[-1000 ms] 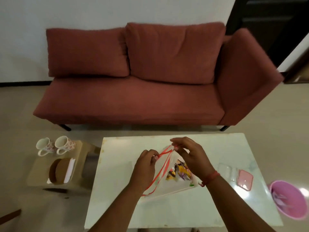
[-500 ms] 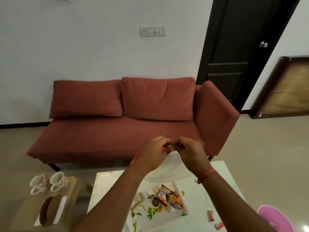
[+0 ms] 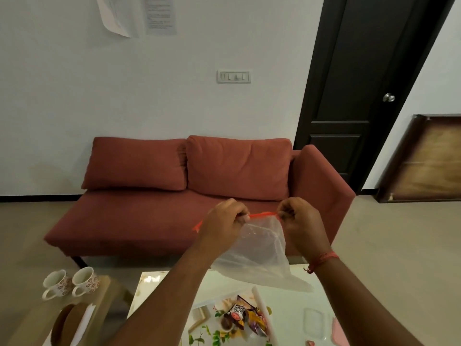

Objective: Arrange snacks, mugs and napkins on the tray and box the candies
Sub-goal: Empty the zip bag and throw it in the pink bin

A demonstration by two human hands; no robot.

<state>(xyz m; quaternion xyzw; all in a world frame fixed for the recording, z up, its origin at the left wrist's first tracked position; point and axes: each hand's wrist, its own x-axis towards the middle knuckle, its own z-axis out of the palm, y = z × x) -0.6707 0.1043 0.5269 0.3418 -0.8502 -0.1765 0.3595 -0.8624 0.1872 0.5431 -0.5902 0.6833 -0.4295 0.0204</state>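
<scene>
Both hands are raised above the table (image 3: pixel 294 318), with a clear plastic bag (image 3: pixel 259 255) stretched between them. The left hand (image 3: pixel 224 226) pinches the bag's red zip strip (image 3: pixel 262 215) at its left end, fingers curled round it, and a bit of the red strip pokes out past that hand's left side. The right hand (image 3: pixel 301 221), with a red thread (image 3: pixel 324 259) at its wrist, pinches the strip's right end with its fingers curled in. The strip runs nearly level between the two hands, and the bag hangs down from it, sagging toward the right and reaching over the table's far edge; nothing can be made out inside it. Below the hands, on the table, lies a flower-patterned tray (image 3: pixel 207 333) holding a heap of snacks (image 3: pixel 245 318), a red-labelled packet among them. Right of the tray lies a clear box (image 3: pixel 315 325), with a pink lid (image 3: pixel 339 333) just beside it. To the left, on a low wooden stool (image 3: pixel 99 305), stand two flowered mugs (image 3: pixel 71 283) side by side, and nearer the person a brown holder with white napkins (image 3: pixel 83 325). Behind it all stands a red sofa (image 3: pixel 194 191).
</scene>
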